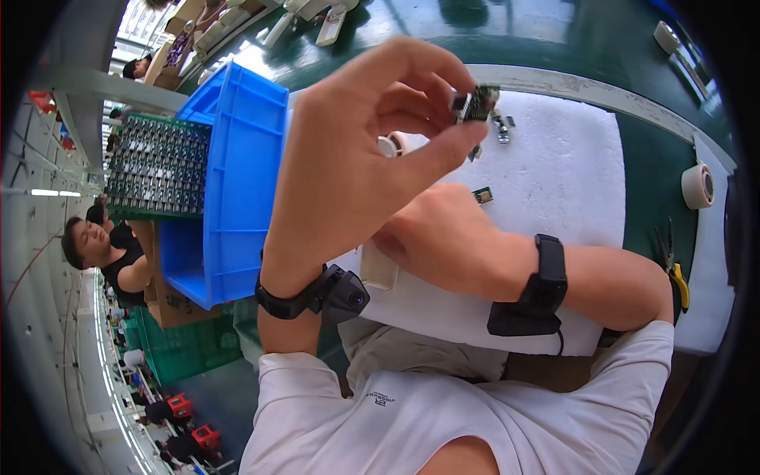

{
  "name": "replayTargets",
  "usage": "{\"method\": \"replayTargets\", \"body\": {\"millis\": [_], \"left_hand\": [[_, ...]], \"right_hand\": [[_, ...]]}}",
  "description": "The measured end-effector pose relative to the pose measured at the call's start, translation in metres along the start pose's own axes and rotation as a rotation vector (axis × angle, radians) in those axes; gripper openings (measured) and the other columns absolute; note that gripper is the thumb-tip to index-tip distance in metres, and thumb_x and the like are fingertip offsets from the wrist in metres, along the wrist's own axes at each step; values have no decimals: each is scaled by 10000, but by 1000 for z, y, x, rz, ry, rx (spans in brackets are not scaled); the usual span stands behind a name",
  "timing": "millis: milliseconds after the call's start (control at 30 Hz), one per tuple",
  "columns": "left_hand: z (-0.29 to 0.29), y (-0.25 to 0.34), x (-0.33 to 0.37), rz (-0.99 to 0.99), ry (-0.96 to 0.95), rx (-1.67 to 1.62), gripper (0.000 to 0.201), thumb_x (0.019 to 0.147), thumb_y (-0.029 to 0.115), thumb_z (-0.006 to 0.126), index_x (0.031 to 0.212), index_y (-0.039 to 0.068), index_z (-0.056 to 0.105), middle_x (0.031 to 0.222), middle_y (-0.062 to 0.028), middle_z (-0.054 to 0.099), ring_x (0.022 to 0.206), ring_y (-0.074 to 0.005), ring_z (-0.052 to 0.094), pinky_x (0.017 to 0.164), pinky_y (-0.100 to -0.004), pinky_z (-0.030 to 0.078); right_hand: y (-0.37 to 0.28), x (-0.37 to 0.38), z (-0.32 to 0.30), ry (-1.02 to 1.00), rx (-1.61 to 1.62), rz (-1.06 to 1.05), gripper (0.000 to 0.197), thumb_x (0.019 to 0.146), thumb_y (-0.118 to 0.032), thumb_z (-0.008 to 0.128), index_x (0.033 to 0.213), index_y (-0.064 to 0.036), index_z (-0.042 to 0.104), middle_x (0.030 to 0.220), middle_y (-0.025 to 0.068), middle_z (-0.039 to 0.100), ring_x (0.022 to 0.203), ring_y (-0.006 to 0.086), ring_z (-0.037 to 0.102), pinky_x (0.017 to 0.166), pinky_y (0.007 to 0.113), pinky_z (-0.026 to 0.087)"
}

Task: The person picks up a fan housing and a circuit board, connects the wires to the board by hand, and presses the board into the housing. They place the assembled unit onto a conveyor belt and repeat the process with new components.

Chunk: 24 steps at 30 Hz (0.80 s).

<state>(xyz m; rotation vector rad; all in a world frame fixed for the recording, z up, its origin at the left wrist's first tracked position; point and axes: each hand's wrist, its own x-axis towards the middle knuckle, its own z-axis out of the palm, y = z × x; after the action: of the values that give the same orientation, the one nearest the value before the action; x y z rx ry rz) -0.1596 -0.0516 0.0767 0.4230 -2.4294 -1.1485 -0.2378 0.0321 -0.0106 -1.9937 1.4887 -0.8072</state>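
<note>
My left hand (356, 134) is raised over the white foam sheet (570, 182). Its thumb and fingers pinch a small green circuit board (476, 104) with a metal connector. Lower down, my right hand (447, 237) reaches leftward across the sheet, passing under the left one. Its fingertips are hidden behind the left hand and wrist, so what they touch does not show. A small board piece (502, 129) lies on the foam beyond the held board. Another little green board (483, 195) lies just past the right hand's knuckles.
At left stands a blue plastic bin (247, 174), with a panel of many boards (158, 166) beside it. A tape roll (697, 187) and yellow-handled pliers (679, 285) lie at right. A pale block-like thing (380, 267) is near my left wrist. Another person (119, 249) is at far left.
</note>
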Motion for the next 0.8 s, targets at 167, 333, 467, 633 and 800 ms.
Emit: {"method": "replayTargets", "body": {"millis": [167, 333, 467, 633, 800], "left_hand": [[-18, -10, -49, 75, 414, -124, 399, 785, -102, 775, 1138, -27, 605, 968, -60, 673, 889, -136, 673, 802, -269, 562], [-22, -59, -106, -370, 504, -86, 259, 845, -20, 750, 1083, 4, 651, 973, -63, 700, 835, -111, 677, 748, -245, 547], [-18, -78, -119, -433, 601, -2, 251, 847, -13, 741, 1082, 10, 655, 980, -67, 696, 854, -111, 663, 755, -248, 534], [-22, -86, -120, -219, 619, 538, 238, 845, -22, 731, 1070, -1, 655, 991, -76, 688, 907, -120, 650, 801, -250, 526], [1, -61, -131, -240, 757, -36, 244, 861, -30, 706, 1100, -20, 662, 1027, -85, 687, 962, -128, 640, 857, -260, 523]], "right_hand": [[1, -4, -1, 122, -26, -26, 119, 892, -158, 654, 982, -128, 724, 787, 112, 697, 726, 313, 684, 639, 405, 538], [0, -2, 3, 231, 12, -42, 113, 874, -183, 697, 973, -150, 739, 681, 89, 677, 611, 277, 674, 549, 376, 523], [-1, -1, 4, 247, 51, -40, 110, 865, -163, 712, 966, -137, 744, 615, 87, 636, 532, 239, 634, 503, 351, 487], [-5, 1, -4, 214, 228, 42, 102, 867, -109, 707, 963, -102, 741, 551, 78, 559, 451, 185, 541, 468, 320, 417], [-4, 2, -3, 237, 280, 28, 108, 874, -80, 695, 975, -72, 733, 530, 78, 520, 438, 171, 496, 463, 317, 387]]}}
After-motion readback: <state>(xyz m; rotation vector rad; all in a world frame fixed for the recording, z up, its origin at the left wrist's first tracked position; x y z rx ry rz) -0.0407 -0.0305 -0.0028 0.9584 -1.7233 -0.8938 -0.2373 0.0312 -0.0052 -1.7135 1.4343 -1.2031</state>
